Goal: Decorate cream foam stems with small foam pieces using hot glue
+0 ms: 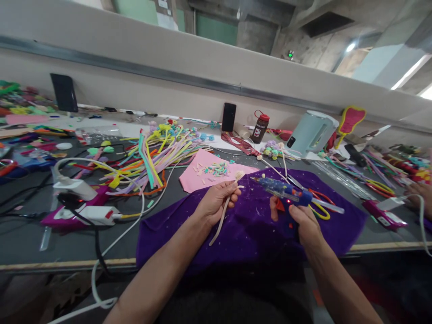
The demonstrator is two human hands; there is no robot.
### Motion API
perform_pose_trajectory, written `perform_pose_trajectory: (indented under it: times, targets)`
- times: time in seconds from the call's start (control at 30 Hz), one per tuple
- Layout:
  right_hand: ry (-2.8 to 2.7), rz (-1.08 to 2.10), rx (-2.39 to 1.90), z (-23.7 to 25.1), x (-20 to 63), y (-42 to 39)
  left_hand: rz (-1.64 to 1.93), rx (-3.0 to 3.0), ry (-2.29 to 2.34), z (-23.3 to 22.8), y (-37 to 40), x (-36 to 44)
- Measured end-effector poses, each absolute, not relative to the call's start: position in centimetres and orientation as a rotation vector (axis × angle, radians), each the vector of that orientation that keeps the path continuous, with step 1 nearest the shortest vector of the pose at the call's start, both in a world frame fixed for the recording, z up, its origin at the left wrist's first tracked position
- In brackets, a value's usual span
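Observation:
My left hand grips a cream pipe cleaner with a small curled tip near my fingertips; its tail hangs down over the purple cloth. My right hand is closed on the handle of a blue glue gun, whose nozzle points left toward the cream tip, a short gap away. Red-handled scissors lie on the cloth just behind the gun.
A heap of colourful pipe cleaners lies at the left, by a pink sheet with small cut pieces. White power strip and cables sit front left. A phone, bottle and kettle stand behind. Another person's hand is at far right.

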State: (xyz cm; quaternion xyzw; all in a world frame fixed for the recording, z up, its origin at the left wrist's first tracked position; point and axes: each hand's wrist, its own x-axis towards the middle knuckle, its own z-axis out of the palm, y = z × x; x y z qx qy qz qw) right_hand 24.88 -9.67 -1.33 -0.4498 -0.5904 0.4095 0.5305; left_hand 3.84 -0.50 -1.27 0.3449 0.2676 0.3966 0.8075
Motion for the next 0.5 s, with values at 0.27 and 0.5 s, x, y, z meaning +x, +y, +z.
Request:
perform_pose_trajectory:
  times: [0.27, 0.5]
  targets:
    - [-1.650, 0.669, -1.283, -2.6, 23.7, -11.1, 0.826, 0.779, 0.609, -1.8, -0.6, 4.2]
    - [-1.697, 0.491, -1.399, -3.2, 23.8, -10.9, 0.860, 0.803, 0.624, -1.6, -0.9, 4.4]
